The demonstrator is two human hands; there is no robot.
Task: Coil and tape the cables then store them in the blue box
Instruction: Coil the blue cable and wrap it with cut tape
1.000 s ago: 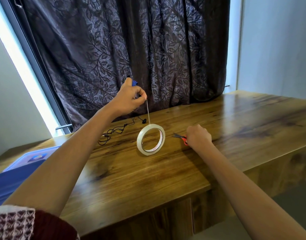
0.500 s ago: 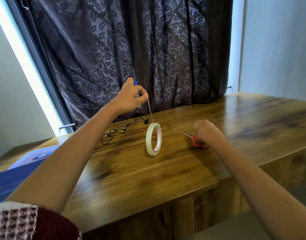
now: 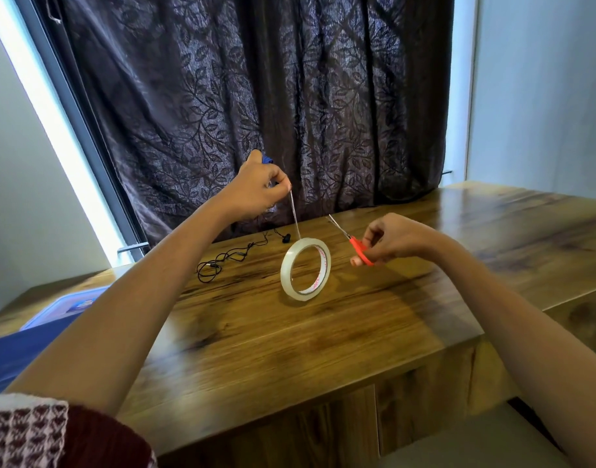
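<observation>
My left hand (image 3: 256,190) is raised above the wooden table (image 3: 323,332). It pinches the free end of a clear tape strip (image 3: 294,214) and holds something blue, mostly hidden in the palm. The strip runs down to the tape roll (image 3: 305,270), which stands on edge on the table. My right hand (image 3: 398,239) grips red-handled scissors (image 3: 352,241) just right of the roll, blades pointing up toward the strip. A thin black cable (image 3: 229,260) lies loose on the table behind the roll. The blue box (image 3: 23,352) sits at the far left.
A dark leaf-patterned curtain (image 3: 256,96) hangs behind the table. A pale blue lid (image 3: 66,307) lies on the box at the left. The table's front edge is near me, with the floor at lower right.
My right hand picked the scissors up off the table and lifted them toward the tape strip. The roll turned on its edge. My left hand stayed raised with the strip.
</observation>
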